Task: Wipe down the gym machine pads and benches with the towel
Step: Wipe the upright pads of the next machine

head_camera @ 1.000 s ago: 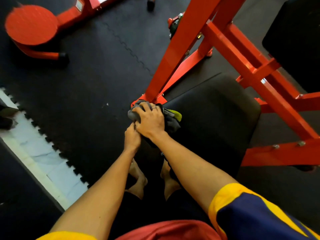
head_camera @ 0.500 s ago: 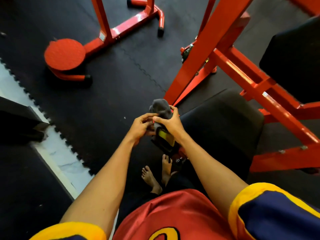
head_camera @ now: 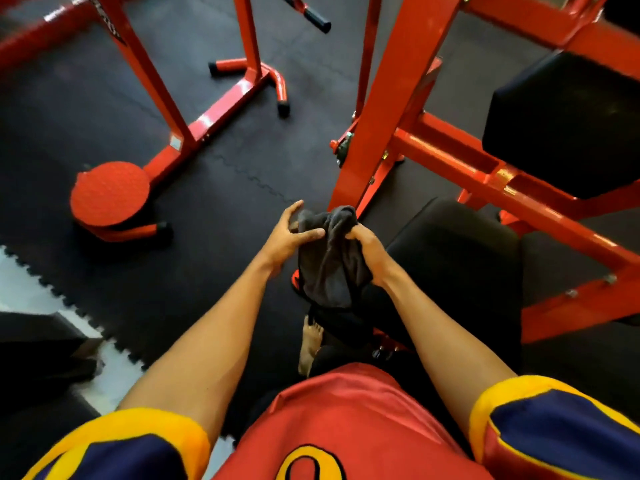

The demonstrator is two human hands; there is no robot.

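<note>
A dark grey towel (head_camera: 329, 261) hangs bunched between my two hands, in the air over the front left corner of the black seat pad (head_camera: 460, 258). My right hand (head_camera: 369, 245) grips the towel's top right fold with curled fingers. My left hand (head_camera: 289, 237) holds the towel's left edge, thumb across the front of the cloth and fingers behind it. A second black pad (head_camera: 568, 123) sits higher on the red machine frame (head_camera: 394, 109) at the upper right.
Red frame beams run diagonally right of the seat pad. Another red machine (head_camera: 221, 109) with a round red footplate (head_camera: 109, 194) stands on the black rubber floor mats to the left. A white tiled strip (head_camera: 24, 282) borders the mats at lower left. My bare foot (head_camera: 310, 342) is below the towel.
The towel has come up off the seat pad's corner. My hands have lifted it and spread it between them, and my view has tilted upward.
</note>
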